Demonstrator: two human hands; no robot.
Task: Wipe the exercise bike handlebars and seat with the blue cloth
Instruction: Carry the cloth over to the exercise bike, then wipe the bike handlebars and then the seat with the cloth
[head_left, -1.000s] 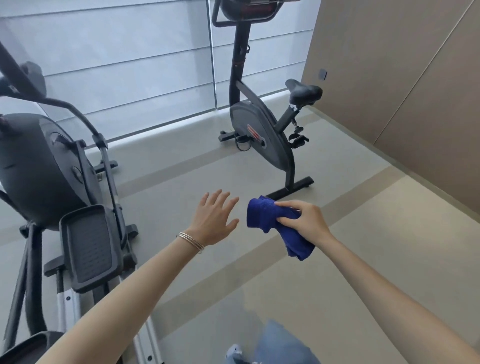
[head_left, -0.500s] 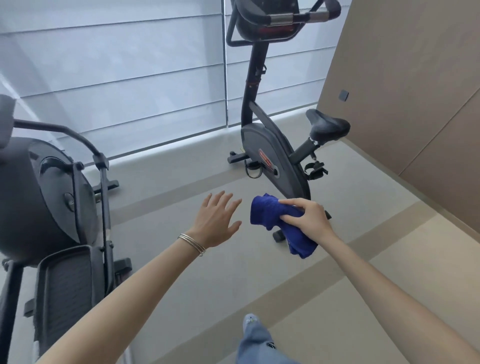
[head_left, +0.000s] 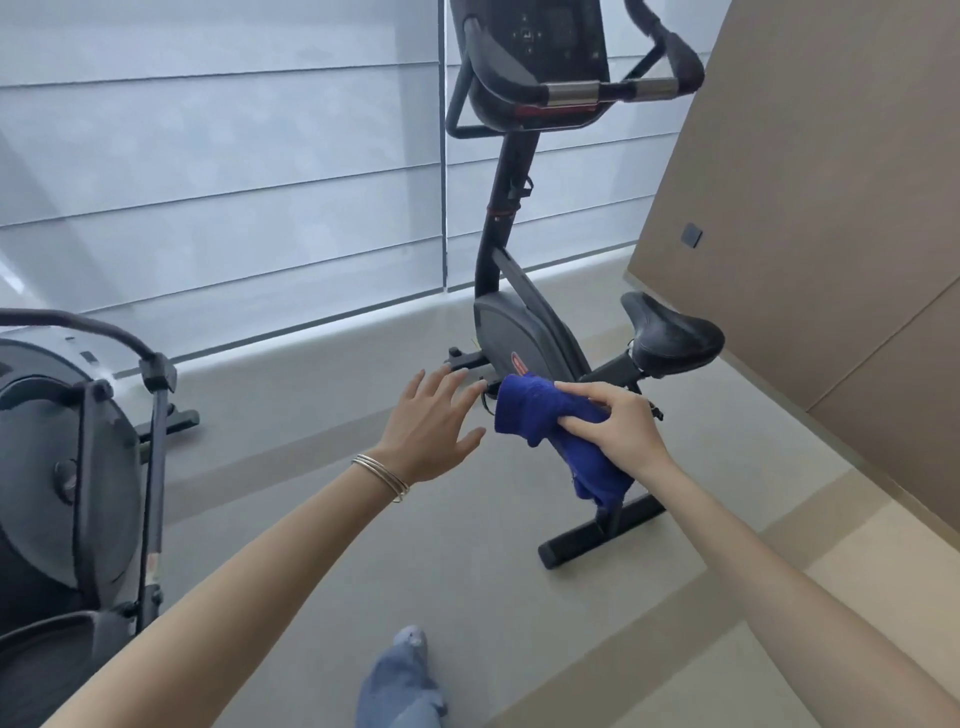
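Observation:
A black exercise bike (head_left: 524, 327) stands ahead by the window. Its handlebars (head_left: 613, 91) are high at the top, around a console, and its black seat (head_left: 670, 332) is to the right. My right hand (head_left: 618, 428) is shut on a bunched blue cloth (head_left: 540, 410), held in the air in front of the bike's body, below and left of the seat. My left hand (head_left: 431, 426) is open with fingers spread, just left of the cloth and not touching it. A bracelet sits on my left wrist.
A dark elliptical machine (head_left: 67, 467) stands at the left. Window blinds (head_left: 234, 182) run behind both machines. A brown panelled wall (head_left: 831, 208) rises close on the right of the bike. Grey floor (head_left: 467, 545) lies between me and the bike; my foot (head_left: 405, 675) shows at the bottom.
The bike has come nearer and larger, and its handlebars and console have come into view. Both hands keep the same pose, the cloth still in the right hand.

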